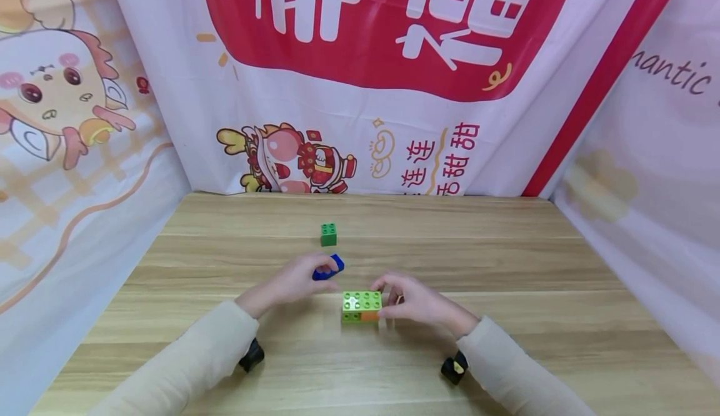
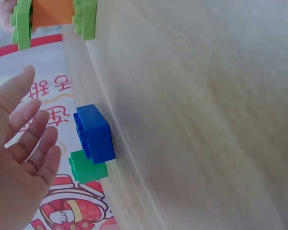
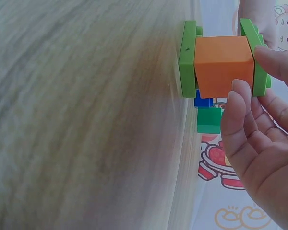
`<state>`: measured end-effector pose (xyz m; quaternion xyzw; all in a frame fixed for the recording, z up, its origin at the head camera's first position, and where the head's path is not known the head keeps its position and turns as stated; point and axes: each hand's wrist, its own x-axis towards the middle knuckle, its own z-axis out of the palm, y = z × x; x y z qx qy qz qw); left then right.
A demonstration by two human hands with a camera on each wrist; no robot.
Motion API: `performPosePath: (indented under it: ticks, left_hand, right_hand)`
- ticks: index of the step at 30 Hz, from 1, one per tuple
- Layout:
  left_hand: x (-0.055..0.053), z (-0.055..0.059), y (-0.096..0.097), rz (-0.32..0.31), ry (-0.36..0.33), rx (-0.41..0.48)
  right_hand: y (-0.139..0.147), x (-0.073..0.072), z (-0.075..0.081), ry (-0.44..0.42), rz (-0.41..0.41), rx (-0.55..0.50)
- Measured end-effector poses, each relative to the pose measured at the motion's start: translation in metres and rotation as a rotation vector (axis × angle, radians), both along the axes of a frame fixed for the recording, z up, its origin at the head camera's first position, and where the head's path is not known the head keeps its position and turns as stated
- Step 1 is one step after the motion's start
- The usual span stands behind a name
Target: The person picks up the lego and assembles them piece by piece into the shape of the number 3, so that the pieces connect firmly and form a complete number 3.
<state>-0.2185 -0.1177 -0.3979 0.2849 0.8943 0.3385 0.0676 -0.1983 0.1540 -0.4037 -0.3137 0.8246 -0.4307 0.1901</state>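
A building-block stack (image 1: pixel 362 301) stands in front of me, two lime-green studded plates with an orange block (image 3: pixel 223 67) between them. At its right end is my right hand (image 1: pixel 415 300), thumb on the near side and fingers curled round toward the far side. In the right wrist view the thumb lies against the upper green plate (image 3: pixel 259 81). My left hand (image 1: pixel 300 278) hovers beside a blue block (image 1: pixel 336 262), its fingers loosely bent; the left wrist view shows a gap between them and the blue block (image 2: pixel 97 136).
A small green block (image 1: pixel 329 235) stands farther back on the wooden table (image 1: pixel 478 241), beyond the blue one. Printed cloth (image 1: pixel 360 97) hangs behind the table and along both sides. Black wrist straps (image 1: pixel 252 355) show under the sleeves.
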Motion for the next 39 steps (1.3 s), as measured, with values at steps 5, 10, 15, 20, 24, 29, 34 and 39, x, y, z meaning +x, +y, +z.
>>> performPosePath:
  ticks: [5,10,15,20,24,29,34,39]
  left_hand:
    - [-0.007,0.002,-0.003,0.034,0.005,0.044]
    - [-0.014,0.003,-0.002,0.071,0.023,0.083]
    - [-0.021,0.001,-0.001,0.117,0.028,0.112]
    - [-0.027,0.002,-0.001,0.157,0.014,0.125]
    - [-0.032,0.004,-0.002,0.188,0.008,0.120]
    - [-0.039,0.003,-0.005,0.196,0.008,0.145]
    - [-0.045,0.003,-0.007,0.229,-0.005,0.169]
    - [-0.054,0.001,-0.009,0.270,0.001,0.191]
  right_hand:
    - [-0.001,0.002,0.000,0.014,0.000,0.010]
    - [-0.003,0.004,0.004,0.026,-0.014,0.031]
    - [-0.003,0.005,0.004,0.022,-0.015,0.031]
    - [-0.001,0.002,0.002,0.010,0.005,0.010]
    - [0.000,0.001,0.001,0.006,0.013,0.005]
    - [0.001,0.001,0.001,0.008,0.013,0.009]
    - [0.001,0.001,0.001,0.016,0.011,0.008]
    - [0.001,0.001,0.000,0.011,0.000,0.014]
